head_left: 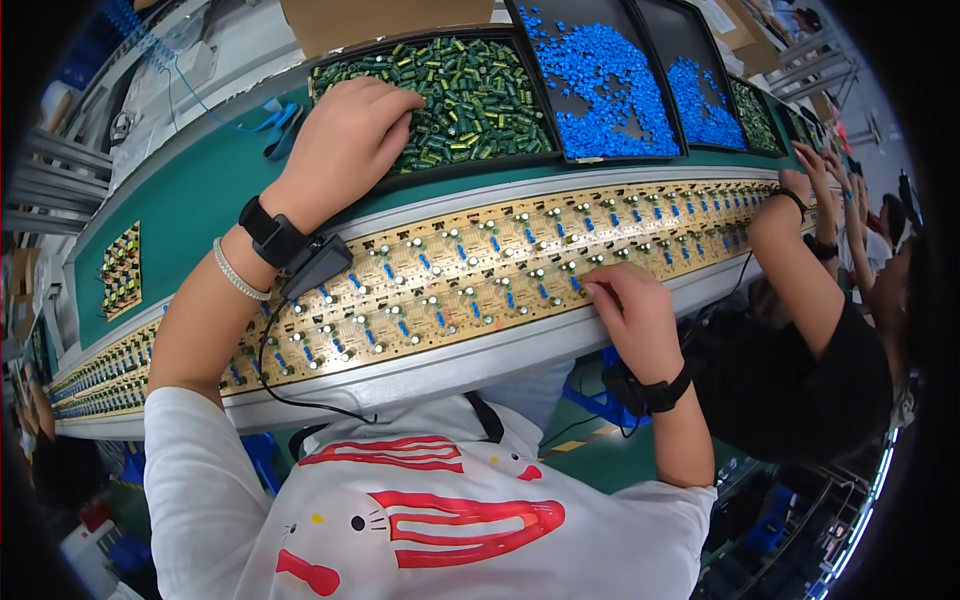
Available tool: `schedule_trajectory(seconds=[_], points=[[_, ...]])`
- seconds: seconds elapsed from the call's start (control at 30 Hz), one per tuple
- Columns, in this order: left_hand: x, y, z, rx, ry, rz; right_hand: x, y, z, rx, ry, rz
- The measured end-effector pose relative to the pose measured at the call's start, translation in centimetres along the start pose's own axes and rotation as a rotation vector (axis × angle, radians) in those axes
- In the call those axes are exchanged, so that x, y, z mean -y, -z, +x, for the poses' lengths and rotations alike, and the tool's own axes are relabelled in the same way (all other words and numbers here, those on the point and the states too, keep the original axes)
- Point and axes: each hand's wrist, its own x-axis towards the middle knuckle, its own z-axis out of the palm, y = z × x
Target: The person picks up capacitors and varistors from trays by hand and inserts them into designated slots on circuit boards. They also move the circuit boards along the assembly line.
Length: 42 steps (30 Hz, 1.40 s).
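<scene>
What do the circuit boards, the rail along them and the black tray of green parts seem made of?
Circuit boards: probably rigid resin laminate, glossy tan with bright glare. Rail: likely aluminium, dull silver-grey, though possibly painted metal. Tray: apparently plastic, black, with a thin moulded-looking rim.

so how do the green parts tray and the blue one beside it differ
The green parts tray is nearly covered with cylinders; the blue parts tray holds smaller pieces, with bare patches. The left hand is at the green parts tray, no hand at the blue parts tray. Both are black.
</scene>
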Motion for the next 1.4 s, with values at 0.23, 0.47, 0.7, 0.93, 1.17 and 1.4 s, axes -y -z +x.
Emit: schedule_trajectory(seconds=[0.23,0.47,0.7,0.93,1.17,1.4], points=[[0.1,0.0,0.4,-0.013,-0.022,0.039,0.0,-1.1,-0.5,-0.076,0.026,-0.047],[-1.5,0.8,1.3,0.025,-0.048,0.011,0.3,-1.7,-0.8,-0.13,0.124,-0.131],[-6.5,1.5,2.9,0.264,0.035,-0.496,-0.3,-0.4,-0.8,-0.032,0.245,-0.235],[-8.7,0.4,3.7,0.367,0.111,-0.61,0.9,7.7,6.6,-0.17,0.111,0.142],[-9.8,-1.7,4.2,0.421,0.039,-0.638,0.3,3.7,16.0,0.039,0.36,-0.072],[-10.6,-0.9,3.8,0.562,-0.076,-0.455,-1.0,-0.8,17.7,-0.085,0.45,-0.236]])
